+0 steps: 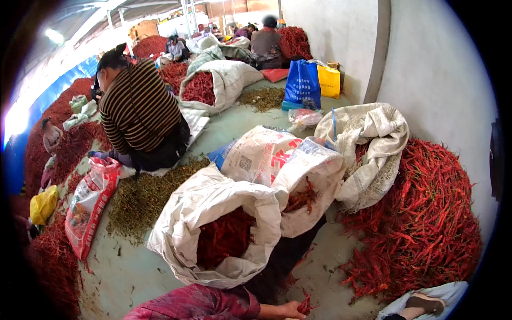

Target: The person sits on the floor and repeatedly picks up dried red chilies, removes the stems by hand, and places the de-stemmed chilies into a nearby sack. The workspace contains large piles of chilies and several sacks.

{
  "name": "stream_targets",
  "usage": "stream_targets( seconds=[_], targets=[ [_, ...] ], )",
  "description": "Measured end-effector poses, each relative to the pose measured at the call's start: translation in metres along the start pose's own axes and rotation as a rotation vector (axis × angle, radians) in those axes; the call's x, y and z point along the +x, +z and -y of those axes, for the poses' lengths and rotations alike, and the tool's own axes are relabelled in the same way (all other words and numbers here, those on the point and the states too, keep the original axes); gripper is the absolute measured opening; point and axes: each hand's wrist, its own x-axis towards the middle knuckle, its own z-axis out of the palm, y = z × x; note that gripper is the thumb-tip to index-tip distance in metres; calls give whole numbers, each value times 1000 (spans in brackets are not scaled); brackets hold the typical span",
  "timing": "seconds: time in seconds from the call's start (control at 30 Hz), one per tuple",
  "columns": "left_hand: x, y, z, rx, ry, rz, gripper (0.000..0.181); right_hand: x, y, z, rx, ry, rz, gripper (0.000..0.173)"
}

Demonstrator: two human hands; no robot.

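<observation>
At the bottom edge, my left hand [294, 310] reaches out of a maroon patterned sleeve and grips a few red chilli peppers [306, 305] just above the floor. Its lower part is cut off by the picture's edge. My right hand is out of view. Beyond the sleeve stands an open white woven sack [180, 232] with dark red chillies [224, 240] inside. A second open white sack [304, 224] beside it holds some orange-red chillies [300, 198]. To the right, a large heap of red chillies [420, 216] lies against the wall.
A beige woven sack [372, 176] leans at the heap. Dried stems [148, 196] lie beside a seated person in a striped top [140, 108]. A red-and-white sack [90, 208] stands left. A shoe [426, 303] shows lower right. Blue [303, 84] and yellow bags [329, 82], and several people, are farther back.
</observation>
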Motion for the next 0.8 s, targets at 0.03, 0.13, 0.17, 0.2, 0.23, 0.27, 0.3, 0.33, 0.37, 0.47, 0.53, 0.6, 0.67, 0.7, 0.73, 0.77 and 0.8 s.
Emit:
stream_targets(
  seconds=[0.03,0.13,0.17,0.2,0.23,0.27,0.3,0.33,0.37,0.47,0.53,0.6,0.67,0.7,0.73,0.77,0.8],
  targets=[
    [1,-1,-5,-31,25,-43,17,2,-13,-16,12,50,-98,18],
    [1,-12,-13,-264,-161,54,16,8,-56,-84,-830,-123,-208,27],
    [-3,-15,-27,-275,-195,98,16,12,-61,-93,-1009,-183,-284,28],
    [-12,-7,-52,-352,-157,116,15,20,-64,-92,-611,-58,-277,27],
    [-12,-5,-51,-189,-166,152,15,21,-60,-88,-211,79,-247,26],
    [-11,-2,-49,-26,-175,189,16,22,-57,-83,189,216,-212,25],
    [-10,1,-51,137,-181,235,17,25,-52,-76,242,172,-257,23],
    [-16,6,-55,-143,-287,248,17,28,-47,-68,294,127,-304,20],
    [-15,7,-57,-167,-325,248,18,30,-45,-65,346,82,-351,18],
    [-13,10,-54,-176,-401,244,20,31,-54,-80,450,108,-379,15],
    [-8,8,-37,-96,-396,251,20,31,-56,-81,412,71,-406,15],
    [-3,9,-22,63,-348,252,22,31,-56,-80,355,19,-456,16],
    [-6,10,-17,160,-289,278,24,29,-59,-87,340,102,-448,15],
    [-4,11,-45,184,-236,328,25,32,-62,-89,329,128,-469,15],
    [-8,9,-62,208,-195,351,27,32,-59,-89,206,96,-494,16],
    [-8,8,-53,220,-90,346,27,32,-55,-88,84,63,-518,17],
    [-10,9,-33,226,10,332,28,29,-51,-87,-41,35,-533,17]
  ],
)
